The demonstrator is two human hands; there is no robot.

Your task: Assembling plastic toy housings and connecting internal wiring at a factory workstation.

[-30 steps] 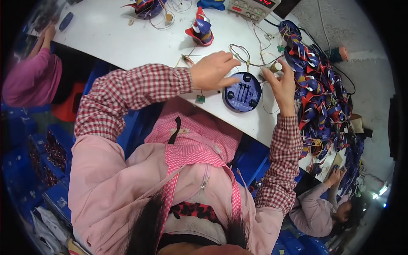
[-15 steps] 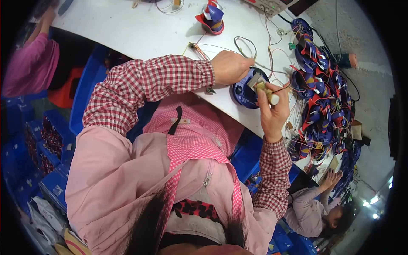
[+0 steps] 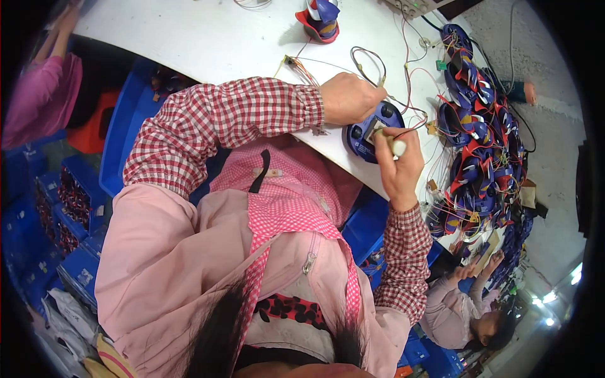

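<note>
A round purple base (image 3: 360,146) with black round feet lies on the white table (image 3: 252,47) before me, close to its front edge. My left hand (image 3: 351,99) is closed at the base's far left rim, its fingertips pressed together; what they pinch, if anything, is hidden. My right hand (image 3: 401,165) grips a pale, stubby cylinder (image 3: 398,148) with a rounded white end, held over the rectangular recess in the base. Beside my left hand, a dark cable (image 3: 360,50) loops on the table, and thin wires run past the base.
To the right lies a long heap of purple and red wired parts (image 3: 476,138). A similar red and purple piece (image 3: 319,22) stands farther back, near a beige instrument box (image 3: 413,5). Blue bins (image 3: 120,135) stand at the left. Co-workers sit left and lower right.
My right hand has lowered the pale cylinder a little toward the recess in the base. My left hand stays closed beside the base. The view has shifted slightly.
</note>
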